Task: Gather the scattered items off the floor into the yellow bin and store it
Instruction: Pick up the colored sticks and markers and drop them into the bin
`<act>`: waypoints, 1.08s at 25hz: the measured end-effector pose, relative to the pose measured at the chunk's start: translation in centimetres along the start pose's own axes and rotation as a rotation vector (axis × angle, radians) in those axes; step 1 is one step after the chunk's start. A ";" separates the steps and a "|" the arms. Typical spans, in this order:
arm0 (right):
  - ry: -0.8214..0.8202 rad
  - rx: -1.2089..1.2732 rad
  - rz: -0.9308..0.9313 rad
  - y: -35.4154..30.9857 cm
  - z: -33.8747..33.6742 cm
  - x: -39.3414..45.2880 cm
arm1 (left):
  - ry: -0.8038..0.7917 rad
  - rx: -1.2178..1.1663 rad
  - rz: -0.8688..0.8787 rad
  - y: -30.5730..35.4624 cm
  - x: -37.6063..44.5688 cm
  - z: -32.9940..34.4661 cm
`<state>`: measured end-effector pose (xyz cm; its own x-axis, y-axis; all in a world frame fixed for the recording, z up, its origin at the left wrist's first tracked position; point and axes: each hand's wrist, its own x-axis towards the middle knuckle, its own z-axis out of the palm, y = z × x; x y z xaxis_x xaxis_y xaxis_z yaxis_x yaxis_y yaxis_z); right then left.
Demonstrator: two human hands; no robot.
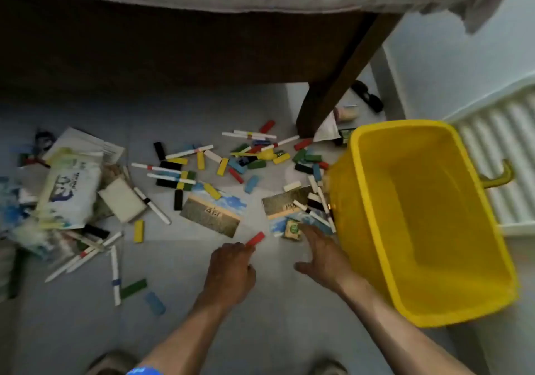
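Coloured wooden blocks [223, 166], white markers [152, 205] and picture cards [214, 212] lie scattered on the grey floor. The yellow bin [399, 124] stands at the right, tilted toward me, with nothing inside. My left hand [231, 270] is knuckles up, its fingertips closed on the near end of a red block [256, 238]. My right hand [321, 253] is spread just left of the bin wall, with its fingertips on a small green and tan box [293, 230] lying on a blue card [307, 219].
A bed with a dark wooden leg [327, 105] spans the top. A white radiator [506, 149] is behind the bin. A heap of packets and papers [69, 195] lies at the left. Dark footwear [367, 96] sits by the wall beyond the bed leg.
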<state>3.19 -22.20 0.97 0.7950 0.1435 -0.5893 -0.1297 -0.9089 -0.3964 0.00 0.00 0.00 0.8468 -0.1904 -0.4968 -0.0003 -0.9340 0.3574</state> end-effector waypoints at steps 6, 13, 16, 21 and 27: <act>0.244 -0.302 -0.099 2.3 5.2 6.0 | 0.168 0.129 0.039 0.1 5.7 5.1; 0.767 0.223 -0.221 -1.4 -2.7 -1.2 | 0.663 -0.669 0.091 7.9 7.0 -2.1; 1.219 0.248 -0.152 0.7 -8.6 -5.3 | 0.744 -0.806 0.402 15.3 7.1 -8.0; 1.176 0.186 0.184 2.7 -11.5 -6.0 | 0.640 -0.615 0.398 19.2 10.2 -8.1; 1.089 0.210 -0.231 -1.3 -3.1 -2.2 | 0.280 -0.190 0.312 11.4 11.7 -0.1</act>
<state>3.46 -22.54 4.92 0.8924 -0.2109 0.3989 0.0720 -0.8061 -0.5874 9.94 -12.82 -1.63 0.9329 -0.3398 -0.1191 -0.2021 -0.7680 0.6077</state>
